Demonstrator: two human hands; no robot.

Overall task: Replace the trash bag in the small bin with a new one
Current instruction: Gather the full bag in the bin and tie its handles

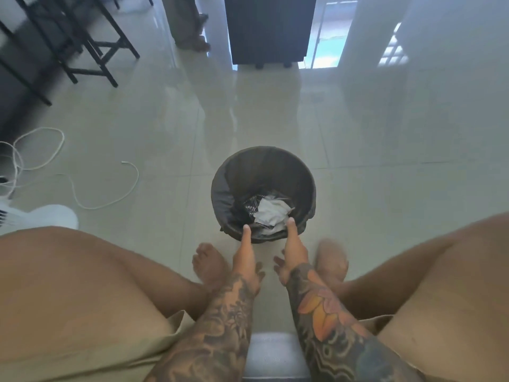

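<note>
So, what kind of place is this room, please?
Probably an indoor living or work room in a home or small office: glossy tiled floor, black table and stool legs, loose white cables, and a small bin lined with a black bag.

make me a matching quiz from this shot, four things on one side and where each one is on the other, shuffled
Things:
1. bin
2. paper
3. cable
4. left hand

Places:
A. on the floor at the far left
B. at the bin's near rim
C. on the floor in front of the feet
D. inside the bin

Pairs: 1-C, 2-D, 3-A, 4-B
</note>
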